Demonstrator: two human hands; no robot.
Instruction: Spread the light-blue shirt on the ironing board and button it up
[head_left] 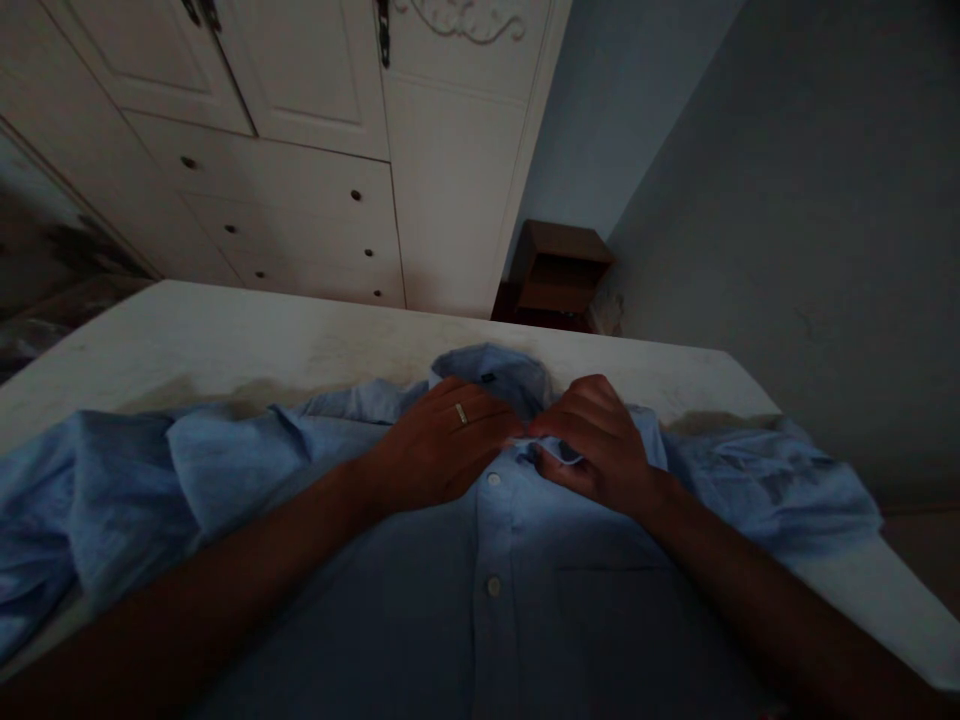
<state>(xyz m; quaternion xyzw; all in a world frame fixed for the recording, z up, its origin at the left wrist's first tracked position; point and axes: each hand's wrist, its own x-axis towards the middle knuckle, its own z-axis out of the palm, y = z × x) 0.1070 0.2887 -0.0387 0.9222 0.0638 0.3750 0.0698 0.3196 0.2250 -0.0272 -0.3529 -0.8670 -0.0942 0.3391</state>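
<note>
Forearms [225, 590] slant in from both lower corners over a blue shirt [420, 600], which lies front side up on a white table [277, 325], its collar [469, 362] toward the far edge. Just below the collar, the left hand [442, 445], wearing a ring [460, 413], and the right hand [596, 445] meet at the top of the button strip [495, 640]. The right hand pinches a turned-up edge of the shirt between thumb and fingers; the left hand grips the cloth right beside it, its fingertips partly hidden. Two pale buttons [493, 586] show nearer the camera. One sleeve [127, 480] spreads in loose folds to the left, and the other sleeve [780, 490] lies crumpled on the right. Beyond the table stand a white wardrobe [457, 190] with dark knobs [355, 195] and a small brown cabinet [566, 240] near a grey wall [810, 200]
</note>
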